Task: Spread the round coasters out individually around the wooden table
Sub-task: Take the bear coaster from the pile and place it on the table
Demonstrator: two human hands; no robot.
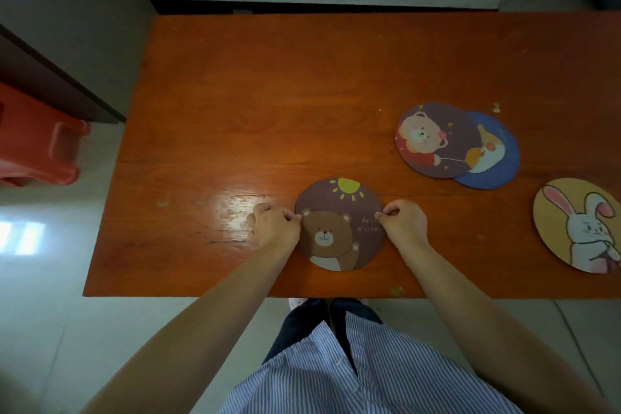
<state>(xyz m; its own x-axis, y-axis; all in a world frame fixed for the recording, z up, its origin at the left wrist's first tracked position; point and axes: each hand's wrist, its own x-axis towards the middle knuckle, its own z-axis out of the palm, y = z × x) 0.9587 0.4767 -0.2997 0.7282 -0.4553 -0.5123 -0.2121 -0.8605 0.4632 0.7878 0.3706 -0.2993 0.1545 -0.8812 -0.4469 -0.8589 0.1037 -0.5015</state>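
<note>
A brown round coaster with a bear and a sun (pixel 339 212) lies near the front edge of the wooden table (pixel 268 94). My left hand (pixel 275 227) pinches its left rim and my right hand (pixel 403 223) pinches its right rim. Further back on the right, a dark coaster with a pink bear (pixel 433 141) overlaps a blue coaster (pixel 497 158) beneath it. A yellow coaster with a white rabbit (pixel 578 225) lies at the right edge of the view, partly cut off.
A red plastic stool (pixel 37 144) stands on the tiled floor left of the table. A wall runs along the table's far edge. The table's left and back areas show bare wood with a bright glare patch (pixel 235 208).
</note>
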